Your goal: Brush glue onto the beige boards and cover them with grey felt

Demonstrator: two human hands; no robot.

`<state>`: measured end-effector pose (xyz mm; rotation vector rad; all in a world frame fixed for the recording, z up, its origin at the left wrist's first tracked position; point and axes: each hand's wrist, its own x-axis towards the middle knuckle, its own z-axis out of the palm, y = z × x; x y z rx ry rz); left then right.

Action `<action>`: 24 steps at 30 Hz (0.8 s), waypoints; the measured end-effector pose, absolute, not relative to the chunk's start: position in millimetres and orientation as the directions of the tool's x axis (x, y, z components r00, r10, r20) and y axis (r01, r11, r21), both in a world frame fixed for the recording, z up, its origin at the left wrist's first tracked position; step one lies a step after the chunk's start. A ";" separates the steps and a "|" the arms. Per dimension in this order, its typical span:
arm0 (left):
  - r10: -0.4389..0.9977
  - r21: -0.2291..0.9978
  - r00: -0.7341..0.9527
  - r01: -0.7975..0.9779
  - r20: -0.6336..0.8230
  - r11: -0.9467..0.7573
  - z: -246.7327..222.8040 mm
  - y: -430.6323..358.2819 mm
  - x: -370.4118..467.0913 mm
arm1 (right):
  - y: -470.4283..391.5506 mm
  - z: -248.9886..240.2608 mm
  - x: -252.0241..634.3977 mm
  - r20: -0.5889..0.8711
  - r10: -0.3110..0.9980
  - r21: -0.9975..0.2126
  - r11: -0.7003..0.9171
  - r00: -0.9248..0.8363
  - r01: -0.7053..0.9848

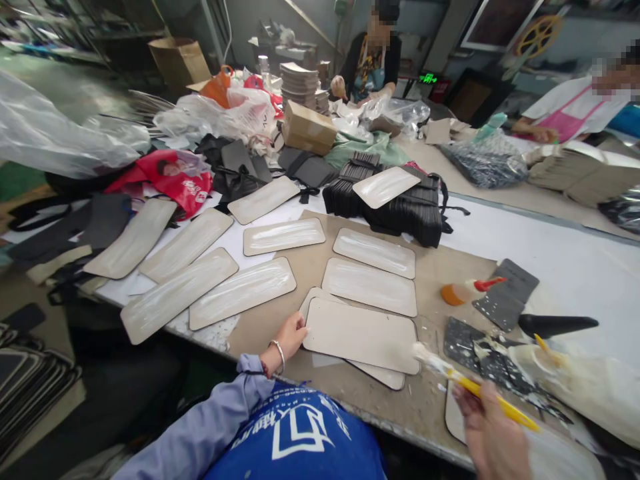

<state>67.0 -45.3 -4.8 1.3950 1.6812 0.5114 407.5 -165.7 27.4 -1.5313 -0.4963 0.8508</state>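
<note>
My left hand (287,339) pinches the left edge of a beige rounded panel (363,330) lying on the table in front of me. Another panel (383,377) sticks out from underneath it. In my right hand (493,427) is a yellow-handled brush (470,385), its pale bristles by the panel's right end. Several panels streaked with white, such as one just behind (370,285), lie spread to the left and back. Below my right hand a further whitish panel (555,453) shows in part.
A bottle with orange liquid (457,292) and a red nozzle lies at the right, near dark spattered pieces (463,343) and a whitish container (545,363). Bundled black panels (385,207) and a cardboard box (309,128) stand behind. Two people (370,60) work across the tables.
</note>
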 end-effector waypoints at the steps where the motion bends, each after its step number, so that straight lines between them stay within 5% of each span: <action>1: 0.930 0.767 0.027 0.575 -0.367 0.286 -5.2 -45.1 63.5 | -155.4 25.4 378.3 -0.252 0.726 -0.966 -0.154 0.640 -0.206; 4: 0.915 0.772 0.082 0.570 -0.394 0.281 -6.3 -42.3 53.6 | -119.8 25.3 297.0 -0.392 0.756 -0.890 -0.167 0.524 -0.424; 9: 0.891 0.787 0.155 0.548 -0.427 0.282 -10.1 -35.7 43.1 | -74.9 21.3 215.3 -0.389 0.826 -0.882 -0.206 0.408 -0.424; 17: 0.856 0.822 0.208 0.454 -0.473 0.344 -14.4 -33.6 37.3 | -72.3 2.7 254.3 -0.275 0.733 -0.948 -0.316 0.622 -0.047; 24: 0.832 0.808 0.176 0.410 -0.526 0.424 -5.0 -32.6 40.8 | -103.4 9.9 357.1 -0.056 0.536 -0.823 -0.502 0.843 0.265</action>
